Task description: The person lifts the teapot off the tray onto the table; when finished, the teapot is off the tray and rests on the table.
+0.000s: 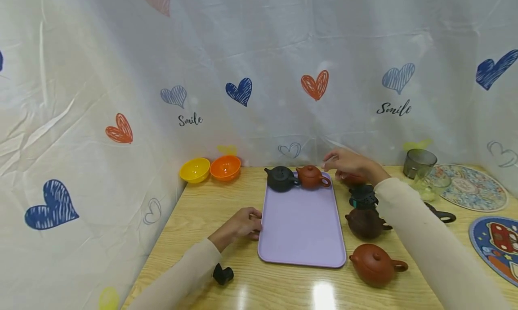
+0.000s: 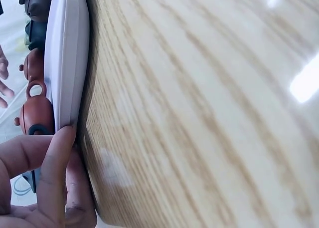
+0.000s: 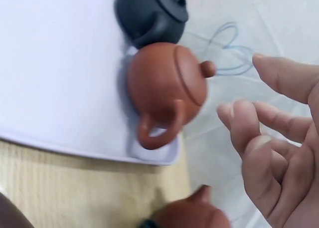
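Probably to steady the tray (image 1: 301, 224), the left hand (image 1: 244, 223) touches it, pinch unclear, while the red pot (image 1: 310, 177) on it sits beside the right hand (image 1: 347, 164), spread and empty, perhaps for clearance.

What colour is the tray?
The tray is light purple. The head view shows it best.

A person's left hand (image 1: 242, 224), fingers (image 2: 56, 170) bent, pinches the tray's (image 1: 301, 229) left edge; the outstretched right arm (image 1: 433, 242) holds the right hand (image 1: 349, 163), loosely curved, near its far right corner.
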`<state>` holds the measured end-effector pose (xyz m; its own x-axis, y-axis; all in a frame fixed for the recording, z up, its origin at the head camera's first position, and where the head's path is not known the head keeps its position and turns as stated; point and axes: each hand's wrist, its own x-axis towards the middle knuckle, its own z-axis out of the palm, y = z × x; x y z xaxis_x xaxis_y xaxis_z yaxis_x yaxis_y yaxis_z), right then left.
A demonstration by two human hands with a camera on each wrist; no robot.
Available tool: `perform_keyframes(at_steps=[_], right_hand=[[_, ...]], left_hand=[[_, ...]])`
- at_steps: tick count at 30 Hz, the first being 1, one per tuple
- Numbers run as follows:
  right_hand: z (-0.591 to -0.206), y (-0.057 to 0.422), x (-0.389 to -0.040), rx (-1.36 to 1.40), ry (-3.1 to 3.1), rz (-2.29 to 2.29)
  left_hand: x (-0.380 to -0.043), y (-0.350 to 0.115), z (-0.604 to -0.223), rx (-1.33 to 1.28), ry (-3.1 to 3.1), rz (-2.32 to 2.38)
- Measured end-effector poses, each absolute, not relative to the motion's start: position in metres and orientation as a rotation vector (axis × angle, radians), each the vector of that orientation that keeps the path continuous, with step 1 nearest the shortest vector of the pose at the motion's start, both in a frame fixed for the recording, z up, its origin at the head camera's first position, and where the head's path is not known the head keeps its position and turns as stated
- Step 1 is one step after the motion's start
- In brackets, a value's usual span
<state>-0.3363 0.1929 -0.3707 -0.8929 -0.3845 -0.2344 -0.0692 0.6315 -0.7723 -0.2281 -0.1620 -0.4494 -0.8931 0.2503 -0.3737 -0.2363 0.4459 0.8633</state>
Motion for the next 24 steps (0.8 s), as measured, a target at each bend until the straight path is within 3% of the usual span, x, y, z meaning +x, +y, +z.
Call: perform_keyframes(at_steps=[12, 24], right_hand=[[-0.401, 0.187, -0.344, -0.188, 2.402, -1.229], [-0.414, 0.183, -0.345, -0.237, 2.292, -1.258]], left_hand=[[-0.23, -0.16, -0.45, -0.001, 2.249, 1.426], [-0.23, -0.162, -0.45, -0.002, 2.245, 1.432]])
